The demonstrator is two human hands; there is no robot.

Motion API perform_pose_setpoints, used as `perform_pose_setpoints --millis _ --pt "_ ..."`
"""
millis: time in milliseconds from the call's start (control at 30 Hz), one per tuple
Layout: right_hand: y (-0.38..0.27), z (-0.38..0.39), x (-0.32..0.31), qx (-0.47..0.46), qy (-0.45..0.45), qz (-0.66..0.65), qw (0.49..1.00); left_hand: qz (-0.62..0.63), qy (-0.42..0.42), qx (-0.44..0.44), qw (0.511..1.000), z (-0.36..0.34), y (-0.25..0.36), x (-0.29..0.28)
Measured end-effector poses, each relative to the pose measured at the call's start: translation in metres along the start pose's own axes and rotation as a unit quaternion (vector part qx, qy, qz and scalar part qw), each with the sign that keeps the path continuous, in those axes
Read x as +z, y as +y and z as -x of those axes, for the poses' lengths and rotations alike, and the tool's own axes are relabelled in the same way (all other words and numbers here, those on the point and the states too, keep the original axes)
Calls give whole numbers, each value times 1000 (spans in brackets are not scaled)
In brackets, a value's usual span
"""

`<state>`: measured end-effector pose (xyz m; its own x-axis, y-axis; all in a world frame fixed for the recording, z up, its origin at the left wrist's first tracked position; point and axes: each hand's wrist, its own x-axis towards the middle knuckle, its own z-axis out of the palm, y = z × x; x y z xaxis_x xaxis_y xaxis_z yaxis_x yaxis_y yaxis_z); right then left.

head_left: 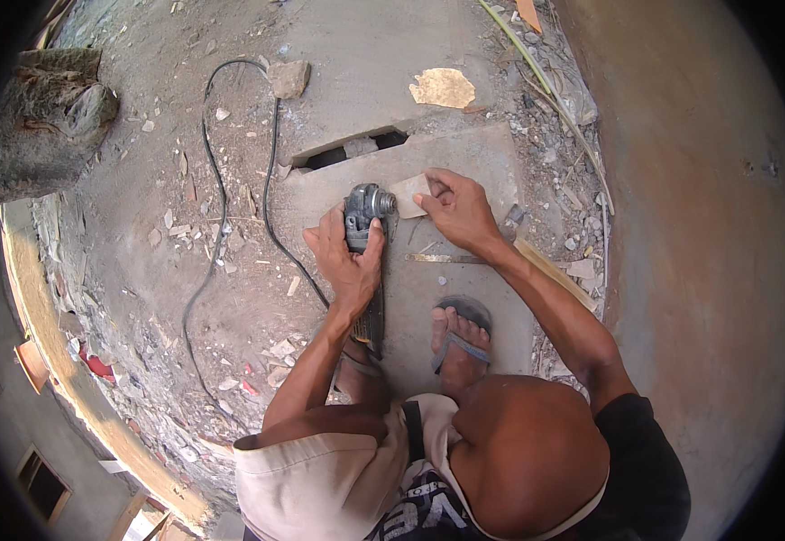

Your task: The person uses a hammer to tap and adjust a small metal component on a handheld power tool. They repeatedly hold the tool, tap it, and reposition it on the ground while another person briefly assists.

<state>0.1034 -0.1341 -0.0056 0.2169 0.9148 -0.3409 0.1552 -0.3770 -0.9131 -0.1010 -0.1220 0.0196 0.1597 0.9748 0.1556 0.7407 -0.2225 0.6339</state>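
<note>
My left hand [345, 257] is closed around a dark angle grinder [362, 216], its round metal spindle facing right with no disc visible on it. My right hand [455, 206] pinches a small square beige piece [409, 194], its material unclear, just right of the spindle. Below the hands a flat metal strip [437, 259] lies on the concrete slab [478, 158]. A dark cord [274, 207] loops over the dirt to the left. My two feet in flip-flops are beneath me, the left partly hidden.
A slot [325, 159] opens in the slab ahead. A stone [289, 79] and pale flat scrap [442, 87] lie farther off. A tree trunk [45, 126] stands at upper left, rubble around it. A wooden strip [555, 270] and a smooth brown surface [699, 225] are at right.
</note>
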Motion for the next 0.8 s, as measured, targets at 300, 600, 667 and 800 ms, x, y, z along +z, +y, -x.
perform_pose_setpoints --millis 300,600,667,800 --pt "-10 -7 22 -83 98 -17 992 10 -18 -16 1000 0 -2 -3" --pt "-15 0 -2 -24 -75 91 993 7 -13 -8 1000 -1 -2 -5" --pt "-20 9 -5 -14 -20 24 999 4 -8 -2 1000 0 0 -2" --pt "-3 -2 6 -40 17 40 998 -23 -1 7 1000 0 12 3"
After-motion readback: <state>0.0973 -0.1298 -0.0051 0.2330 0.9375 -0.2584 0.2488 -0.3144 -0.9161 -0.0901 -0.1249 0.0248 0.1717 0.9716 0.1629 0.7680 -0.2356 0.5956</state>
